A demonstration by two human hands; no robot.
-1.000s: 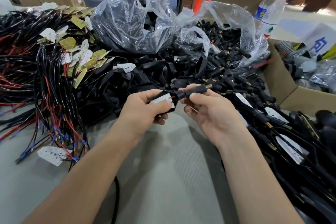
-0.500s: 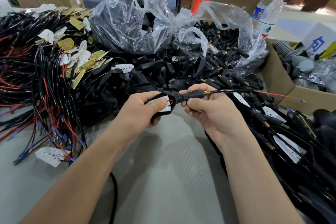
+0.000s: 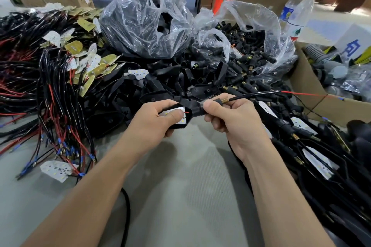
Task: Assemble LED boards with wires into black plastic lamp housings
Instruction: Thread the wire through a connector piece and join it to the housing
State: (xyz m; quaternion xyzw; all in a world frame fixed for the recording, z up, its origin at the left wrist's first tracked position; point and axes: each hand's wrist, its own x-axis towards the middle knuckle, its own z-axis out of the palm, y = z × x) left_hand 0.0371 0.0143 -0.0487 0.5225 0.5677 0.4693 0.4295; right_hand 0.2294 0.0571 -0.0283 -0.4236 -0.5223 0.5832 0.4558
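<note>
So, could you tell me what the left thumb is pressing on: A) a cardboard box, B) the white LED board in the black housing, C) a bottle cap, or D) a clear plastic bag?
B: the left hand grips the black housing with its thumb lying on the white LED board inside it, while the right hand holds the stem.

The lamp housing (image 3: pixel 190 114) is black, its LED board (image 3: pixel 183 121) white, its stem (image 3: pixel 199 108) black with a brass-yellow tip. Left of the housing lie black and red wires (image 3: pixel 52 94) with blue ends; behind it, clear bags (image 3: pixel 144 26).
</note>
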